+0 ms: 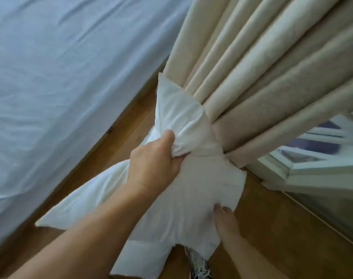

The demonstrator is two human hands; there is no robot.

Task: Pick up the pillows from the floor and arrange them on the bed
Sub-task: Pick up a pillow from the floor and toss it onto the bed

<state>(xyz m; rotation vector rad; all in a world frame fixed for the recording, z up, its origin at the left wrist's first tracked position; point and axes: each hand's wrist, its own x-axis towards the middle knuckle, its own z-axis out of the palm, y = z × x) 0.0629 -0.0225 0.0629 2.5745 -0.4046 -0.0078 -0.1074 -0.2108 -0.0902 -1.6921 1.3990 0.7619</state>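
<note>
A white pillow hangs bunched above the wooden floor, in the gap between the bed and the curtain. My left hand clutches a fistful of its cover near the upper middle. My right hand grips the pillow's lower right edge, with its fingers partly buried in the fabric. A second white pillow corner pokes up behind, leaning against the curtain; whether it is a separate pillow is unclear. The bed, covered with a pale blue-white sheet, fills the left side.
A beige pleated curtain hangs on the right, touching the pillow. A white window frame stands low at the right. Wooden floor runs between bed and window. My sneaker shows under the pillow.
</note>
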